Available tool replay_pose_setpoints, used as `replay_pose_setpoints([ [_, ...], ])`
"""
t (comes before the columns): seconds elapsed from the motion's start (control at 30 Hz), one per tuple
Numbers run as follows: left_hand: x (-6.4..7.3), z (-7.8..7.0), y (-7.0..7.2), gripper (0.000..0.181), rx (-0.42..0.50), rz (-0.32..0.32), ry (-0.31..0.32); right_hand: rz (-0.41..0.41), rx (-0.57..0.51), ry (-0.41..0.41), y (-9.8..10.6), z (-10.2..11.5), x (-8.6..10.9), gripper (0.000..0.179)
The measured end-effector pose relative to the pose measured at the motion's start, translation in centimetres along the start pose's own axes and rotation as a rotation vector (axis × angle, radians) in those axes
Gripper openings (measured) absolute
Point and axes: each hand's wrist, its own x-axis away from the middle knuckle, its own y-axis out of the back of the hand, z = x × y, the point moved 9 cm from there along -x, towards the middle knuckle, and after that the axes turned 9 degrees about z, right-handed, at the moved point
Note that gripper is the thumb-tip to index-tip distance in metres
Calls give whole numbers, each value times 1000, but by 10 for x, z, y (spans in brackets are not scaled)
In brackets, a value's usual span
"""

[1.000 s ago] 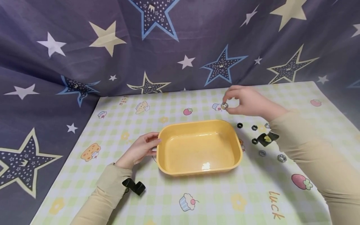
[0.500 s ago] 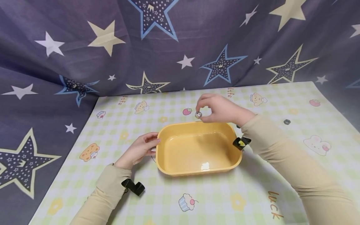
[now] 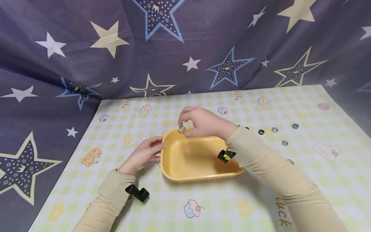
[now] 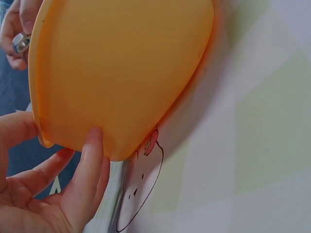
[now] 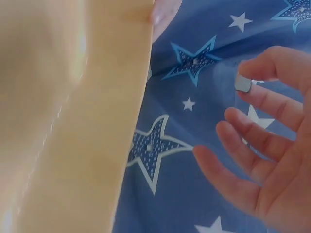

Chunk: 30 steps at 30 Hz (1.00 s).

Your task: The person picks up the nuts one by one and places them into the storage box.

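Observation:
In the head view my right hand (image 3: 204,122) pinches a silver hex nut (image 3: 181,129) between thumb and index finger, above the far left part of a yellow plastic basin (image 3: 191,178). The right wrist view shows the nut (image 5: 243,83) edge-on, with the other fingers spread apart from it. My left hand (image 3: 146,153) holds the basin by its left end, the thumb at the rim. Seen from the left wrist, the fingers (image 4: 90,165) press the basin's outer wall (image 4: 126,73). No nut shows in the visible part of the basin; the right sleeve hides its right end.
Several loose nuts lie right of the basin, among them a dark nut (image 3: 261,132) and a silver nut (image 3: 285,143). Some are partly behind the right sleeve (image 3: 261,164). A checked cloth (image 3: 162,209) covers the table, and a starry curtain (image 3: 121,71) hangs behind it.
My right hand has moved left and toward me with the pinched nut, from beyond the basin's right corner to above its far left part. The left hand and basin have stayed in place.

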Motion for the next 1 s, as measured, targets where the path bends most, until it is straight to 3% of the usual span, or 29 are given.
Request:
replay_pose_setpoints([
  [0.43, 1, -1, 0, 49, -8, -3, -4, 101, -135, -72, -44, -6, -18, 15],
  [0.8, -1, 0, 0, 49, -13, -1, 1, 244, -126, -94, -77, -18, -21, 15],
  [1.0, -1, 2, 0, 50, -15, 2, 2, 272, -103, -101, -89, -22, -22, 13],
])
